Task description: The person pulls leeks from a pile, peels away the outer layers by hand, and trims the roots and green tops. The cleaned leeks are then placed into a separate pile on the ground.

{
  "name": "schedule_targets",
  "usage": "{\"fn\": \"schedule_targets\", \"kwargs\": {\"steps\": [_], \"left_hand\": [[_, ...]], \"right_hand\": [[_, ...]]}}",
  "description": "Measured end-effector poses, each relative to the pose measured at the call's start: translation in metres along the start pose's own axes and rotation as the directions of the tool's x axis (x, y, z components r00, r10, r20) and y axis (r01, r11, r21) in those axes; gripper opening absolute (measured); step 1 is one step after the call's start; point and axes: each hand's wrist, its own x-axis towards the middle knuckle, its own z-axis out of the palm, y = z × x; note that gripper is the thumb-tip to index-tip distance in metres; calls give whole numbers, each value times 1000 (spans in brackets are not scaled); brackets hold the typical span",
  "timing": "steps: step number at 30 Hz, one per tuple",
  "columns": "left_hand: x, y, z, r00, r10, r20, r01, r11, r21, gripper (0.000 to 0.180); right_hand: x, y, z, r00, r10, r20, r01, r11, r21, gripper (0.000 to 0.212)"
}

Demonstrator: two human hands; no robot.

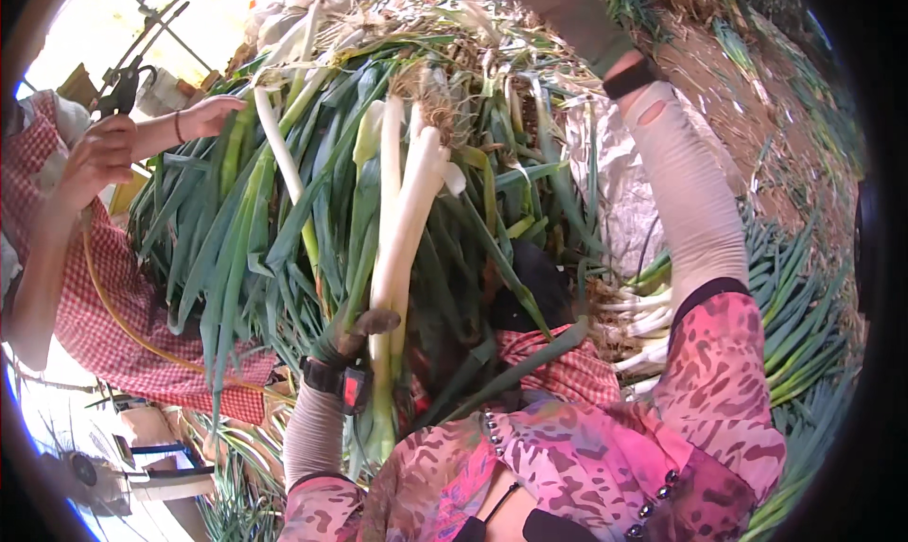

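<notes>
My left hand, in a dark, dirt-marked glove, is closed around the lower stems of a few leeks. Their thick white shanks point away from me, with tangled roots at the far end and green leaves hanging toward my lap. Stretched far out at the upper right, my right hand is gloved too and smeared by motion, so its fingers are unclear. Beneath it lies a litter of pale peelings and dry leaves. A large heap of leeks fills the space in front of me.
At the left stands a co-worker in a red checked apron, one hand on a black trigger tool with a yellow hose, the other touching the heap. More leeks lie on the ground at right, near a whitish sack. A fan is lower left.
</notes>
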Motion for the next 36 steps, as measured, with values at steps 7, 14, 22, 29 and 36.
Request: {"fn": "schedule_targets", "kwargs": {"steps": [7,14,22,29,36], "left_hand": [[0,65,88,973,-106,203,48,962,268,67],[56,116,186,894,-161,419,-1,933,360,55],[93,169,262,761,-161,628,-140,905,402,52],[91,263,256,754,-83,652,-364,774,519,49],[80,345,161,888,372,270,-437,500,748,51]], "right_hand": [[-140,-123,114,771,-346,535,591,702,-398,49],[-165,-105,22,757,-387,527,650,527,-547,39],[-145,-120,-69,718,-231,657,679,439,-589,55],[-66,-115,-187,657,377,652,534,378,-756,72],[-96,-137,-439,947,319,47,110,-182,-977,52]]}}
